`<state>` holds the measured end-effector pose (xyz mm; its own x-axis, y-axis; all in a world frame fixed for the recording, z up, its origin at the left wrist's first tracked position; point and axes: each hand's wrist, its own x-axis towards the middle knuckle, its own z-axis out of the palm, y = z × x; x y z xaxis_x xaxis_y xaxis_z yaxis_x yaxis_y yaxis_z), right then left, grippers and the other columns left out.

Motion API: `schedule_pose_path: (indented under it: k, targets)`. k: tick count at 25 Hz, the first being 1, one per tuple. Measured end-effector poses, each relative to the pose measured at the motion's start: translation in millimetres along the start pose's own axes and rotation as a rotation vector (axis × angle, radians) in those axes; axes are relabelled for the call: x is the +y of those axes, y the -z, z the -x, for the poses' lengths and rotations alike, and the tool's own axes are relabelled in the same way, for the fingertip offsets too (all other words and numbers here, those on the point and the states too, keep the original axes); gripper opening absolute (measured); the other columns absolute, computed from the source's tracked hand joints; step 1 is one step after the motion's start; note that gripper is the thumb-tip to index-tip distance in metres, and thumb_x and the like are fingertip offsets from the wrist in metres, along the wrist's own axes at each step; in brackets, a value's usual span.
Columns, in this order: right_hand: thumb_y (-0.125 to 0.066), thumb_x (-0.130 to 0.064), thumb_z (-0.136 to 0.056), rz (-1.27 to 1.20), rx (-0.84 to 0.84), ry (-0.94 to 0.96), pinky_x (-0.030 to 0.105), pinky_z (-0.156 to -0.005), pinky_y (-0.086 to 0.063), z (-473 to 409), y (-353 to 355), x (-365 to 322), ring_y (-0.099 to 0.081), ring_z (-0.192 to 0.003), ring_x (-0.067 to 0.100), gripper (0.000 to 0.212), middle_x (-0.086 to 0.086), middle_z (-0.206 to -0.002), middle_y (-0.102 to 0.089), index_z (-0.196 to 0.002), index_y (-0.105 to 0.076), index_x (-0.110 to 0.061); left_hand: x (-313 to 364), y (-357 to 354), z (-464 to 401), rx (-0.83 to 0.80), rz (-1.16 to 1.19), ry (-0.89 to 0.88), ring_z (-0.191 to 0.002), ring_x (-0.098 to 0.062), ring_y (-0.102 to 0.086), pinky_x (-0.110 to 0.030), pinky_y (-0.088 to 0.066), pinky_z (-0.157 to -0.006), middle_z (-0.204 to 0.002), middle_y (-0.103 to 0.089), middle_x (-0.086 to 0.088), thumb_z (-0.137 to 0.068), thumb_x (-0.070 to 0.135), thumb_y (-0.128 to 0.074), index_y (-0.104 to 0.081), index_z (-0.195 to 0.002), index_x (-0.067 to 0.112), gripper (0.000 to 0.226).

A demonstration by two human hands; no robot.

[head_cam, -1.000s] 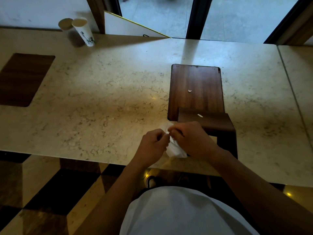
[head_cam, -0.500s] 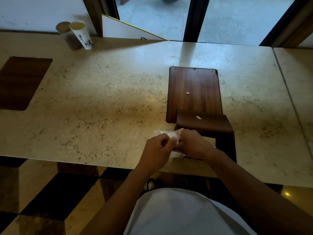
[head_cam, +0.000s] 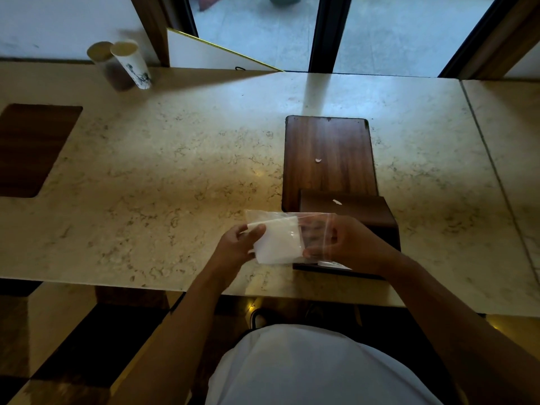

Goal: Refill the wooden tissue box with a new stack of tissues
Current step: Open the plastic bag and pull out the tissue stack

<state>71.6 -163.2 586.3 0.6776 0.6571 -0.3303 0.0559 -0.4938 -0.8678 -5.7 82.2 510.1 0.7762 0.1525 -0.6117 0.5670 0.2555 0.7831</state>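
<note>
Marble, pale and veined, makes up the desk (head_cam: 175, 171), and at its far left edge a dark wooden inlay (head_cam: 32, 147) is set flush into the stone. Behind that, near the wall, two paper cups (head_cam: 122, 64) stand side by side, touching.

Close to the near edge, the left hand (head_cam: 236, 249) has its grip closed on the left end of a white stack of tissues (head_cam: 277, 241), thumb on top and fingers underneath. This stack sits partly inside a clear plastic bag (head_cam: 309, 226); its left part is out in the open while its right part is covered by the film. Lifted just above the desk, the stack hangs between the two hands.

On the bag's right side, the right hand (head_cam: 347, 244) has its grip pinched shut on the plastic, the fingers seen through the film.

Directly behind and under the right hand stands the wooden tissue box (head_cam: 365, 214), dark brown, at the near end of a flat wooden panel (head_cam: 327, 153) that lies on the desk. One small white scrap rests on the panel and another on the box top. What the box holds inside cannot be made out; a pale sliver shows at its near lower edge.
</note>
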Motion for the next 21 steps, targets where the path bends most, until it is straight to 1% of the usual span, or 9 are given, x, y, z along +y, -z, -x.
schedule_pose_path:
  k: [3, 5, 7, 9, 12, 15, 17, 19, 21]
  targets:
    - [-0.083, -0.031, -0.075, -0.052, -0.039, 0.046, 0.037, -0.092, -0.057, 7.8, 7.2, 0.6, -0.069, -0.108, 0.011, 0.055, -0.004, -0.117, -0.073, -0.127, -0.065, -0.021, -2.6, 5.6, 3.1, -0.179, 0.167, 0.022, -0.102, -0.030, -0.073, -0.041, -0.061, -0.079, -0.116, -0.072, -0.020, -0.073, 0.034, -0.084, -0.066, -0.121, 0.003, 0.059]
    - [-0.081, -0.024, -0.081, -0.058, -0.016, 0.073, 0.036, -0.090, -0.059, 10.0, 8.7, 2.7, -0.071, -0.104, 0.012, 0.044, -0.003, -0.113, -0.074, -0.122, -0.068, -0.017, -6.5, 5.2, 5.6, -0.243, 0.235, 0.033, -0.104, -0.033, -0.072, -0.043, -0.061, -0.078, -0.117, -0.072, -0.022, -0.073, 0.028, -0.087, -0.067, -0.120, 0.000, 0.059]
    - [-0.075, -0.018, -0.087, -0.034, 0.027, 0.110, 0.036, -0.089, -0.059, 10.0, 8.9, 6.5, -0.072, -0.100, 0.013, 0.024, -0.002, -0.107, -0.076, -0.110, -0.073, -0.015, -9.2, 4.5, 7.6, -0.272, 0.294, 0.043, -0.104, -0.034, -0.072, -0.044, -0.061, -0.076, -0.117, -0.072, -0.023, -0.070, 0.022, -0.090, -0.068, -0.119, 0.000, 0.058]
    - [-0.071, -0.017, -0.089, -0.049, 0.040, 0.111, 0.032, -0.085, -0.060, 11.3, 8.2, 8.6, -0.073, -0.095, 0.013, 0.014, -0.002, -0.102, -0.077, -0.102, -0.076, -0.019, -9.5, 3.3, 8.9, -0.244, 0.298, 0.046, -0.102, -0.034, -0.073, -0.045, -0.062, -0.074, -0.115, -0.073, -0.022, -0.072, 0.017, -0.087, -0.069, -0.117, 0.002, 0.051]
    - [-0.072, -0.016, -0.086, -0.077, 0.000, 0.084, 0.030, -0.081, -0.060, 12.5, 5.6, 8.4, -0.074, -0.092, 0.012, 0.017, 0.001, -0.098, -0.077, -0.103, -0.075, -0.016, -8.7, -1.0, 10.2, -0.221, 0.293, 0.040, -0.098, -0.032, -0.074, -0.044, -0.062, -0.071, -0.110, -0.075, -0.020, -0.078, 0.012, -0.078, -0.072, -0.112, 0.005, 0.035]
    - [-0.076, -0.030, -0.078, -0.119, -0.034, 0.027, 0.040, -0.084, -0.060, 8.2, 0.1, 5.9, -0.074, -0.092, 0.019, 0.034, 0.006, -0.101, -0.077, -0.105, -0.074, -0.010, -7.2, -5.0, 14.8, -0.248, 0.284, 0.025, -0.100, -0.032, -0.074, -0.046, -0.062, -0.071, -0.109, -0.076, -0.019, -0.080, 0.012, -0.076, -0.077, -0.106, 0.008, 0.026]
    - [-0.079, -0.031, -0.076, -0.157, -0.040, -0.043, 0.044, -0.080, -0.061, 4.2, -4.8, 5.7, -0.075, -0.091, 0.025, 0.035, 0.008, -0.100, -0.076, -0.103, -0.073, -0.010, -5.5, -8.5, 17.8, -0.247, 0.269, 0.013, -0.100, -0.032, -0.073, -0.046, -0.062, -0.072, -0.111, -0.075, -0.020, -0.079, 0.013, -0.077, -0.077, -0.107, 0.008, 0.028]
    - [-0.080, -0.034, -0.071, -0.176, -0.018, -0.086, 0.032, -0.070, -0.063, 1.1, -11.4, 7.7, -0.075, -0.083, 0.016, 0.028, 0.005, -0.095, -0.075, -0.095, -0.071, -0.021, -5.1, -12.0, 20.2, -0.232, 0.255, 0.004, -0.099, -0.032, -0.073, -0.047, -0.063, -0.074, -0.111, -0.074, -0.021, -0.080, 0.014, -0.079, -0.074, -0.110, 0.005, 0.032]
    - [-0.081, -0.028, -0.075, -0.187, 0.037, -0.107, 0.015, -0.053, -0.055, -1.5, -19.0, 9.4, -0.072, -0.067, 0.003, 0.020, 0.001, -0.087, -0.074, -0.090, -0.067, -0.029, -4.1, -15.5, 22.6, -0.194, 0.231, 0.009, -0.098, -0.032, -0.073, -0.047, -0.063, -0.077, -0.110, -0.074, -0.020, -0.079, 0.014, -0.077, -0.069, -0.114, 0.003, 0.037]
